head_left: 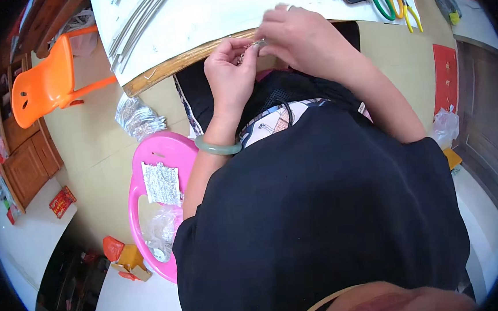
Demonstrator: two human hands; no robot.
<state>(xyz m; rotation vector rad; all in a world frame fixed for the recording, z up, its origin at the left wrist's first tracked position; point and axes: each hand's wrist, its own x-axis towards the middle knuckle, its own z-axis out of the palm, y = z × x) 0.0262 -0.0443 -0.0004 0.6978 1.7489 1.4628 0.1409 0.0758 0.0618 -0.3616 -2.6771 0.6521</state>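
Pinching a small silvery piece [257, 44] near the edge of the bench [193, 56] with a nearly closed left grip [231, 70]; meeting it with the right grip [301, 36], too hidden to judge; beyond, an orange chair [47, 83].

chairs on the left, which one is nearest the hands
The pink chair: it is the closer one to the left hand and has a silvery-white bundle on it. The orange chair stands farther left, beyond the table.
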